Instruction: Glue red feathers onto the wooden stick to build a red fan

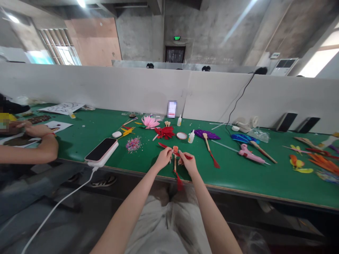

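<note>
Both hands meet over the table's near edge at a small wooden fan handle [175, 164] with an orange top and a red tassel [179, 183] hanging from its lower end. My left hand [163, 158] is closed in a pinch at the handle's upper part. A slim red petal piece [163, 145] sticks out beside its fingers. My right hand [189, 163] is closed around another red petal piece [188, 157], its fingertips close to the orange top. Just beyond lie a heap of red petals [165, 132], a round white-faced lid [181, 135] and a glue bottle [191, 137].
Left of my hands are colourful beads [134, 144] and a phone [102, 150] on a white power bank with a cable. To the right lie a purple fan [205, 134], a pink glue gun [250, 154] and a blue fan [245, 138]. A co-worker's arm [39, 148] rests far left.
</note>
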